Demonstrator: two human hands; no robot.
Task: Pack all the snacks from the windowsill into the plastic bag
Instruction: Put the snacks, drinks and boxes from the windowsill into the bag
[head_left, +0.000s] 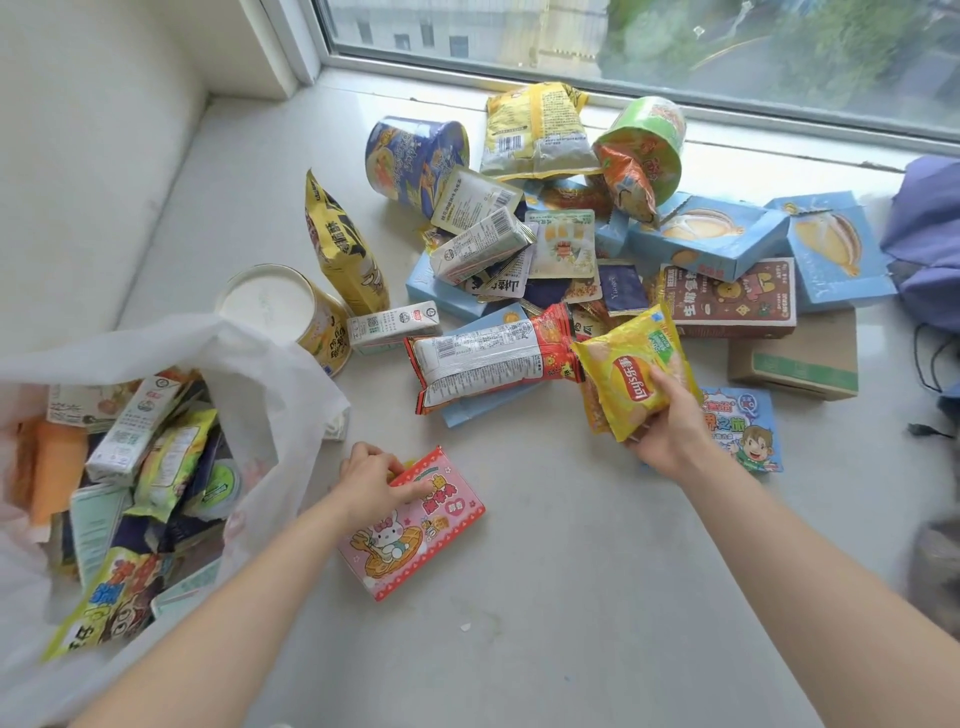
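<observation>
The pink box (415, 545) at 6 o'clock is pinched by the left grip (374, 480); the chips (623, 364) at 3 o'clock are grasped by the right grip (675, 431)

The left forearm (223, 603), left of the pink box (415, 530), and the right forearm (810, 561), right of it, are bare along all their visible length. The left hand (371, 483) and right hand (670, 431) are bare too, with slim fingers.
</observation>
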